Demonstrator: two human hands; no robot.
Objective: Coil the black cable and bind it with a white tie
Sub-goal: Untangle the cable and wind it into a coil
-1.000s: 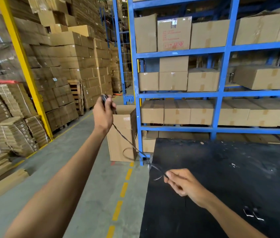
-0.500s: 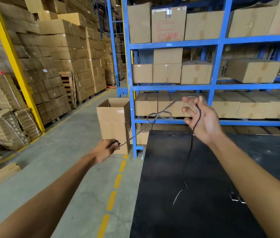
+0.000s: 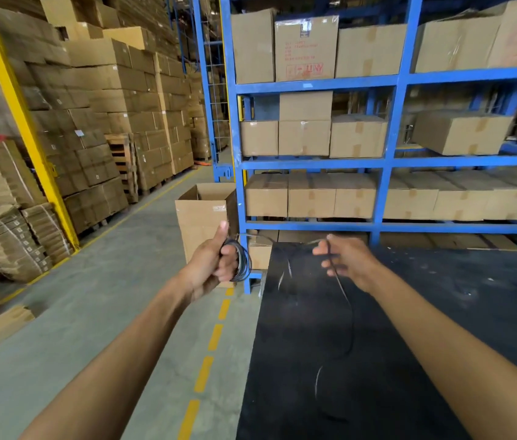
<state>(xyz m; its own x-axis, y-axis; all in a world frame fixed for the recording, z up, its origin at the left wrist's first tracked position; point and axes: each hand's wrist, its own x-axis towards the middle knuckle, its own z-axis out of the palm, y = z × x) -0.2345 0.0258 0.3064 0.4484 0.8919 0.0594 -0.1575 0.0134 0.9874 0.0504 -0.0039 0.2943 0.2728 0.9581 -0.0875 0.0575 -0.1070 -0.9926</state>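
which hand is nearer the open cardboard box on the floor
Left. The left hand overlaps the open box in view; the right hand is off to its right, over the black table.

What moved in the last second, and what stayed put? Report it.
The left hand, out high and far a second ago, came in low and now grips several loops of the black cable. The right hand swung up from the black table, fed slack across and now holds the cable beside the coil, the tail trailing onto the table. The open cardboard box and blue shelving stayed.
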